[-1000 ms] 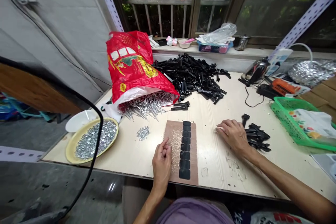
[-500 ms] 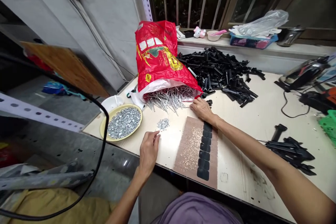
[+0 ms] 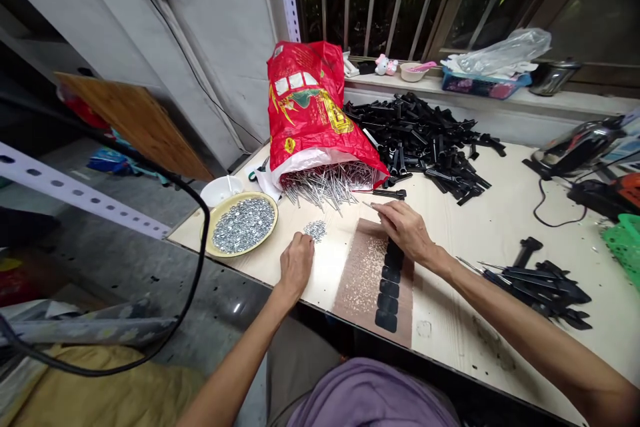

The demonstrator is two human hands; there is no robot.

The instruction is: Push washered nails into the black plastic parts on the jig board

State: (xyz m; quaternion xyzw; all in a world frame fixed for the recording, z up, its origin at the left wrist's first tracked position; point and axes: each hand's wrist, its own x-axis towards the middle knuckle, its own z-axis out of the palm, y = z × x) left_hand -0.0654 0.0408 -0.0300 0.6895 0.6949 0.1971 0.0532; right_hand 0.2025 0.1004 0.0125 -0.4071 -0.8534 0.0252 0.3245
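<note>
My right hand point(image 3: 406, 228) pinches a thin metal rod point(image 3: 368, 205) above the top end of a brown board point(image 3: 357, 310). A row of black flat pieces point(image 3: 389, 288) lies along that board, partly covered by the hand. My left hand point(image 3: 296, 261) is closed at the near edge of a small heap of washers point(image 3: 315, 231); what its fingers hold, if anything, is hidden. Many more washers fill a yellow bowl point(image 3: 206, 247) to the left. Similar metal rods point(image 3: 325, 185) spill from the mouth of a red bag point(image 3: 305, 120).
Black plastic parts point(image 3: 425, 137) are heaped behind the right hand. More black parts with metal shafts point(image 3: 543, 283) lie to the right. A white bowl point(image 3: 218, 191) stands behind the yellow one. A black cable point(image 3: 200, 267) loops across the left foreground.
My right hand has drawn back from the bag's mouth toward me, with a rod now showing in its fingers. My left hand has moved up to the small washer heap and its fingers have curled in.
</note>
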